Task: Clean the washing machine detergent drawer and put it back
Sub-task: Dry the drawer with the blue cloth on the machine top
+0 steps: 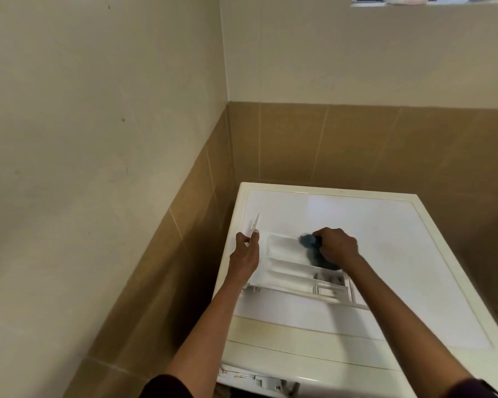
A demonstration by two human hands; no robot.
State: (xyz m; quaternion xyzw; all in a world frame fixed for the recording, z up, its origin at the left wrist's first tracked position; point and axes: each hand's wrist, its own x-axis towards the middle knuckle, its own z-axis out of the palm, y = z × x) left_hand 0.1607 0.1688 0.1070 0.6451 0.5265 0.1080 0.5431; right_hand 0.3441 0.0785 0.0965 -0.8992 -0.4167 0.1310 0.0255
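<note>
The white detergent drawer [288, 265] lies on top of the white washing machine [385, 248], its compartments facing up. My left hand [246, 254] grips the drawer's front panel at its left end. My right hand [335, 247] holds a blue cloth [309, 242] bunched in its fingers and presses it into the far compartment of the drawer. Part of the cloth hangs dark under my right wrist. The empty drawer slot [256, 380] shows at the machine's front, near the bottom edge of the view.
The machine stands in a corner, with a beige and brown tiled wall [184, 225] close on its left and another behind it. A window ledge [414, 2] runs along the top right.
</note>
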